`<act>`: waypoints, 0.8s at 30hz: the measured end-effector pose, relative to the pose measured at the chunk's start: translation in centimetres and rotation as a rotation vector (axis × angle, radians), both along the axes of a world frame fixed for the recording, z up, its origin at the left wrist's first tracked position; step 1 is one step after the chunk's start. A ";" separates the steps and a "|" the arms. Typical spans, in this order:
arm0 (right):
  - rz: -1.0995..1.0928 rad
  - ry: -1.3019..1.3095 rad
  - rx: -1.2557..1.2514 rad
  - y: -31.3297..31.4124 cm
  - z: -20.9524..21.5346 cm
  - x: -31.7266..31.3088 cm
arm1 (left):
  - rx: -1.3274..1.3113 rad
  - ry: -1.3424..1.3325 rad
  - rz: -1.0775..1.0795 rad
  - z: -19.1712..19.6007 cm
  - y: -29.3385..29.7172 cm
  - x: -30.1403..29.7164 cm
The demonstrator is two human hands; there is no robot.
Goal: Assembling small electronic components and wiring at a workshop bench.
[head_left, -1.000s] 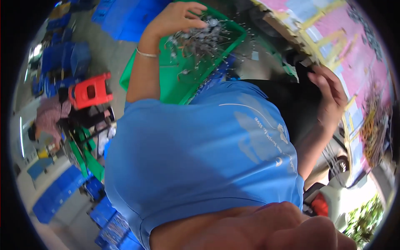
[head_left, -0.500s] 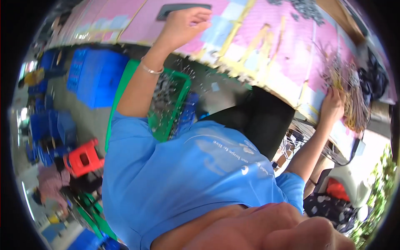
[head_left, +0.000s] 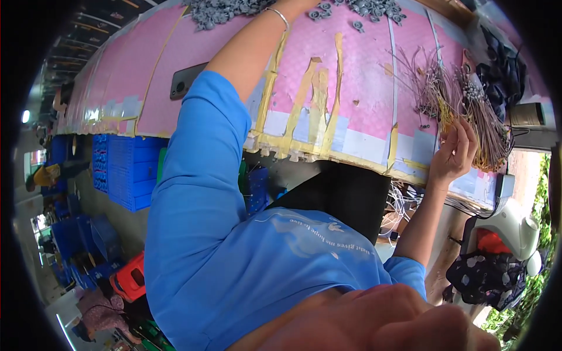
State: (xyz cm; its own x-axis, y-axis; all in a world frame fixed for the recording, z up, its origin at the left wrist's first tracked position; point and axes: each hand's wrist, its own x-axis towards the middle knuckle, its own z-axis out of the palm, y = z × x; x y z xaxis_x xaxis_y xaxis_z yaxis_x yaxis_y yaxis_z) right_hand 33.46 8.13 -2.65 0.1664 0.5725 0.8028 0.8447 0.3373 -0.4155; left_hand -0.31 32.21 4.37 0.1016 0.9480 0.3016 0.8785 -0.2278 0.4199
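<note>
My left arm stretches far up across the pink-topped table (head_left: 222, 44). My left hand (head_left: 300, 6) is at the top edge of the picture, its fingers cut off, among small grey plastic parts (head_left: 357, 8). What it holds, if anything, is out of sight. At the right end of the table, my right hand (head_left: 455, 153) has its fingers curled against the yellowish ends of a bundle of thin wires (head_left: 440, 100). A thicker bundle of brownish wires (head_left: 489, 126) lies just beyond its fingertips.
A dark phone (head_left: 187, 82) lies on the table to the left. Yellow tape strips (head_left: 319, 99) mark the tabletop and its worn front edge. Black plastic bags (head_left: 500, 76) lie at the far right. Blue crates (head_left: 132, 172) stand on the floor at left, near a red stool (head_left: 130, 276).
My left hand has moved up and right, away from the phone, to the grey parts. My right hand stays at the wires, its fingers slightly shifted. The view has tilted, showing more table.
</note>
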 end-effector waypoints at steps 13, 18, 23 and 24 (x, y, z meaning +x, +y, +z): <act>0.396 0.843 -0.338 -3.6 1.3 -7.1 | -0.016 -0.295 -0.113 -3.0 -4.3 -3.9; 0.527 0.993 -0.241 -2.4 2.9 -10.7 | -0.278 -0.920 -0.351 -3.9 -13.4 -3.3; 0.555 0.785 -0.366 -1.2 3.1 -15.3 | -0.676 -1.451 -0.415 -4.2 -23.9 -1.5; 0.616 0.736 -0.323 -1.3 3.4 -16.3 | -0.688 -1.451 -0.427 -4.3 -25.3 -1.6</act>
State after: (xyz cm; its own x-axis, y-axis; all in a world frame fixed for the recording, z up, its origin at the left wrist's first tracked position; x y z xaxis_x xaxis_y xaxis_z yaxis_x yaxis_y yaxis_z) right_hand 17.20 6.78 0.77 0.1603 0.8971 0.4117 0.0589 0.4076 -0.9113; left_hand -1.89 6.90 0.09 0.3992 0.9146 -0.0644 -0.3796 0.2288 0.8964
